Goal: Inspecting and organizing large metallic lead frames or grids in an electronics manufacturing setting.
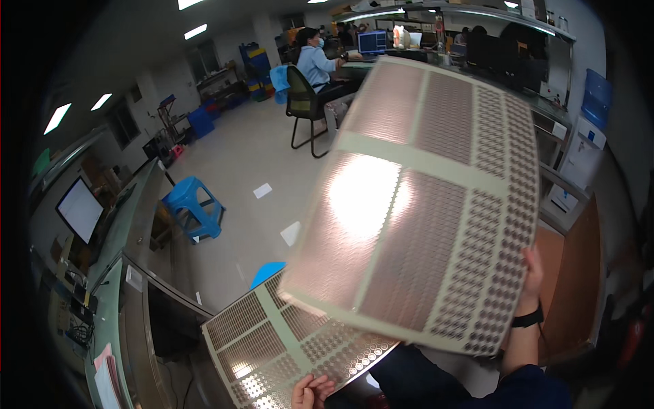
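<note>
A large, thin copper-coloured panel [422,225] with a pale green border and a printed grid of small repeated shapes is raised at a tilt before me. My right hand [531,279] grips its right edge, the fingers mostly hidden behind it. A bright glare covers its left middle. Below and to the left, a second patterned panel [248,341] lies lower, partly covered by the raised one. At its near edge my left hand [313,392] has its fingers curled over the sheet, closed on it. Both panels carry rows of round and rectangular shapes.
On the left runs a green-topped bench [116,293] with a monitor [80,210] and papers [107,382]. A blue stool [194,204] stands on the floor. A seated person [317,65] works farther off. At right are a brown board [572,273] and a water dispenser [582,150].
</note>
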`<state>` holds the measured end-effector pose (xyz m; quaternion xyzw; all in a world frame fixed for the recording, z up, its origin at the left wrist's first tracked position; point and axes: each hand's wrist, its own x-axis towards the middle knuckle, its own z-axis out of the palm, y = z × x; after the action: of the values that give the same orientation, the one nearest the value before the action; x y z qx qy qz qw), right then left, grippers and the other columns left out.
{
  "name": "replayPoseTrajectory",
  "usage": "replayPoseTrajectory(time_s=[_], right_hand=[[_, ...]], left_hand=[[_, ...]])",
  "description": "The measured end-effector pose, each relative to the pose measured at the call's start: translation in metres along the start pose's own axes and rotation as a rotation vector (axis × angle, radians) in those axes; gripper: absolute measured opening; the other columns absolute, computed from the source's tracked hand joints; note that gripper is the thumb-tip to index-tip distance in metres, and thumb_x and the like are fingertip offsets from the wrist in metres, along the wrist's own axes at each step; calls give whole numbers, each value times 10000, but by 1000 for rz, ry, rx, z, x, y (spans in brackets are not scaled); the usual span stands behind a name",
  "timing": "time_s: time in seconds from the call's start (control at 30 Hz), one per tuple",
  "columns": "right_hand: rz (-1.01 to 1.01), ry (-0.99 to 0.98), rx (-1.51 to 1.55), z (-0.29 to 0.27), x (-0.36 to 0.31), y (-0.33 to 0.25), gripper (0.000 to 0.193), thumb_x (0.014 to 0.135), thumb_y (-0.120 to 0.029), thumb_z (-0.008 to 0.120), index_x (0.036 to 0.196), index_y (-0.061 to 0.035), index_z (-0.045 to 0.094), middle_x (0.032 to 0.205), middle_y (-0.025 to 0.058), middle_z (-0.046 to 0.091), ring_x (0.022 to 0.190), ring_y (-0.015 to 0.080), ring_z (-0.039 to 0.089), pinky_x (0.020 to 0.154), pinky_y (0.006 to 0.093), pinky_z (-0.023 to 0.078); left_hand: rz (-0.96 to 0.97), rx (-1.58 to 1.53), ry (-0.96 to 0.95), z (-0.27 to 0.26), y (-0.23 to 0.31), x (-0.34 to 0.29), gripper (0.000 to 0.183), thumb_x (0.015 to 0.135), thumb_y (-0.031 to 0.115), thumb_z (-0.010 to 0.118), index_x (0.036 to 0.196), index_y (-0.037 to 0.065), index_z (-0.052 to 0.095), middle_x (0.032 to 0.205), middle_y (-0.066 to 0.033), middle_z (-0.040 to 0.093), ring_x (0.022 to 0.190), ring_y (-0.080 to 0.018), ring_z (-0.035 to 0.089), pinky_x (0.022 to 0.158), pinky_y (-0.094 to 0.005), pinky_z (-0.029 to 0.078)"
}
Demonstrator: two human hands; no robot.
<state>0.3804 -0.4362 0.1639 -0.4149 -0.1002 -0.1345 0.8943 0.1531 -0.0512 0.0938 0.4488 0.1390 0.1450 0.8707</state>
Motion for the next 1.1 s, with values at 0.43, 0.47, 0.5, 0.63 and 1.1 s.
replayPoseTrajectory(time_s=[0.43,0.47,0.5,0.63,1.1], right_hand=[[-7,346,-476,-132,36,-9,346,929,-140,449,1223,40,485,1095,102,594,932,181,601,793,302,486],[-3,342,-478,-146,43,1,346,929,-140,449,1223,40,485,1095,102,594,932,181,601,793,302,486],[18,339,-576,-162,52,10,365,934,-168,461,1234,40,480,1120,100,585,965,187,588,813,310,473],[48,429,-458,-124,82,38,450,944,-296,487,1257,28,469,1161,106,566,1020,200,566,861,314,450],[304,-379,-1121,-42,90,319,607,921,-148,484,1440,-43,187,1461,265,201,1375,295,212,1085,327,225]], left_hand=[[-45,6,138,-16,-5,4,290,943,161,496,1182,-3,513,1069,-149,614,937,-228,605,863,-362,483],[-45,3,143,-16,-5,2,290,943,161,496,1182,-3,513,1069,-149,614,937,-228,605,863,-362,483],[-58,3,164,-16,-6,0,286,942,157,499,1181,0,515,1071,-147,615,938,-226,605,867,-362,481],[-58,-3,211,-23,-8,-7,287,942,161,500,1177,-1,517,1079,-141,614,951,-220,599,882,-366,473],[-20,250,431,-76,-3,-15,285,933,170,499,1173,15,509,1111,-123,581,995,-233,565,847,-374,477]])
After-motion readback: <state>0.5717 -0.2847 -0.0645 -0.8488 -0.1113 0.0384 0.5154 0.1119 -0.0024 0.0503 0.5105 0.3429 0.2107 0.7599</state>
